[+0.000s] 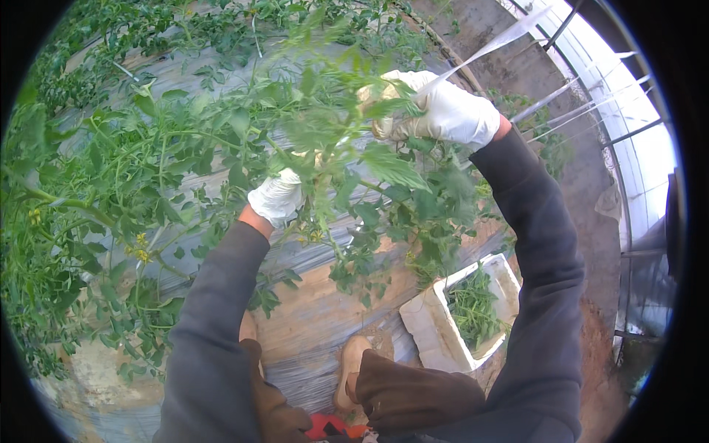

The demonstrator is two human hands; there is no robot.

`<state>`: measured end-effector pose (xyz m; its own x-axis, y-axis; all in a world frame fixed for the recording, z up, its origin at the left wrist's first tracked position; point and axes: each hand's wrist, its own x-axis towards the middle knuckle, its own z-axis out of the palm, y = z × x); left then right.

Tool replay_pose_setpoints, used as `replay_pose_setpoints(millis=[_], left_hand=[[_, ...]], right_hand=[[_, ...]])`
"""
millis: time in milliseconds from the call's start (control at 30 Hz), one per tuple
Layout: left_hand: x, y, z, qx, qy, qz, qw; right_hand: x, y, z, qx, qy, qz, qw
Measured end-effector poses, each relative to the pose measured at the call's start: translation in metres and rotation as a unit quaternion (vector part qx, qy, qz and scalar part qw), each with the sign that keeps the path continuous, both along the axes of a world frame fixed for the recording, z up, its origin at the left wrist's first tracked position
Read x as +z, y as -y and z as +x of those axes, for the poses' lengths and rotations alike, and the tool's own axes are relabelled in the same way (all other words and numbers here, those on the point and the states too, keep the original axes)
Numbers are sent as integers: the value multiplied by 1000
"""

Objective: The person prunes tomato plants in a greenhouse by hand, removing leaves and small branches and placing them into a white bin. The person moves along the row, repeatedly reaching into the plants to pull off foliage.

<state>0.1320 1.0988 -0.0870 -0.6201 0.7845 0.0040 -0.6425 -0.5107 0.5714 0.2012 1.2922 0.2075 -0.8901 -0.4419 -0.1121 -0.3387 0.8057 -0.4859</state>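
My left hand [278, 195], in a white glove, is at the stem of a leafy tomato plant [396, 166]. Leaves cover most of its fingers, which appear closed around the stem. Higher and to the right, my gloved right hand [443, 108] grips a white plastic twine [493, 47] beside the plant's upper leaves. From that hand the twine stretches up to the upper right. The glove's fingertips are stained yellowish brown. Leaves near the plant's top are blurred.
A white foam box [424, 326] holding cut green leaves [473, 310] stands by my leg. Tomato plants with yellow flowers [139, 249] crowd the left. Plastic film [304, 343] covers the soil around my shoe [350, 365]. More twines [587, 105] slant beside the greenhouse wall [642, 166].
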Motion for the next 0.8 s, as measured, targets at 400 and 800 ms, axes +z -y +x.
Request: replay_pose_setpoints(millis=[400,800], left_hand=[[-3,17,-5,-78,-79,39,993],[-31,18,-10,-75,-38,47,995]], right_hand=[[-20,25,16,-150,71,-242,956],[-14,20,13,164,62,-94,980]])
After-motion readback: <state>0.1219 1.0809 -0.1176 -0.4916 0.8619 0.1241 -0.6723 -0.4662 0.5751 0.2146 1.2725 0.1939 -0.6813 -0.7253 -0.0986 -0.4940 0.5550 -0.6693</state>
